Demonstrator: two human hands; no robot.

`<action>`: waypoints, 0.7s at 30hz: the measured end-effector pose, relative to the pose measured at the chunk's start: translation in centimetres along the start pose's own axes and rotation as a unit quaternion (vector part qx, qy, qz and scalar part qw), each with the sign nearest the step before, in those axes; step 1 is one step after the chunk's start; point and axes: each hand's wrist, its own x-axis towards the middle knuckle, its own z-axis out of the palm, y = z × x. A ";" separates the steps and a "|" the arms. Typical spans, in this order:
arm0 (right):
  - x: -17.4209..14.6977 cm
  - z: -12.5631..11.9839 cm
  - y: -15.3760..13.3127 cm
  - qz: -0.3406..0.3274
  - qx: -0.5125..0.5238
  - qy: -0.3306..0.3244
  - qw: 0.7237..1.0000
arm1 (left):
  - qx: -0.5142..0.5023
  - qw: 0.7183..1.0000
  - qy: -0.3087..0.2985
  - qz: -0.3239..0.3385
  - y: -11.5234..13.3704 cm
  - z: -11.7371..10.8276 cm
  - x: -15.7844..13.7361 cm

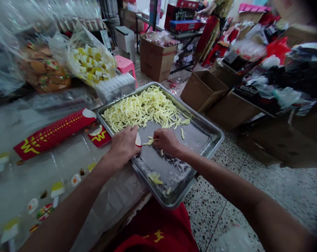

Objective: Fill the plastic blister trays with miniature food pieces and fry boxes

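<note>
Over the left edge of a metal tray (213,138), my left hand (124,142) is closed around a small red and white fry carton (138,139), mostly hidden by the fingers. My right hand (165,140) is in a fist above the tray, gripping a few pale yellow fry-shaped pieces (149,141) whose ends point toward the carton. A large heap of the same fry-shaped pieces (142,106) covers the tray's far part, and a few loose ones lie nearer. Left of the tray are a nested stack of red fry cartons (56,133) and one flat carton (99,135).
Bags of yellow-white pieces (91,63) and brown pieces (47,71) stand at the back left, beside a clear plastic tray (116,85). Small food-shaped items lie under the plastic table cover. Cardboard boxes (204,89) crowd the floor at right. Another person (209,31) stands behind.
</note>
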 end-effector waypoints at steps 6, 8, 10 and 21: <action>1.2 -2.2 -1.9 -0.068 0.018 0.024 0.997 | -0.145 0.987 -0.020 0.068 -0.3 2.3 2.4; 1.3 -3.0 -2.8 -0.107 0.031 -0.006 0.994 | -0.227 0.969 0.003 0.100 -0.5 3.3 2.8; 1.4 -3.9 -3.1 -0.117 0.076 -0.044 0.989 | -0.292 0.950 0.027 0.108 -0.7 3.9 2.8; 2.2 -4.8 -5.1 0.002 0.134 0.050 0.990 | -0.286 0.945 0.160 0.003 1.4 2.3 1.0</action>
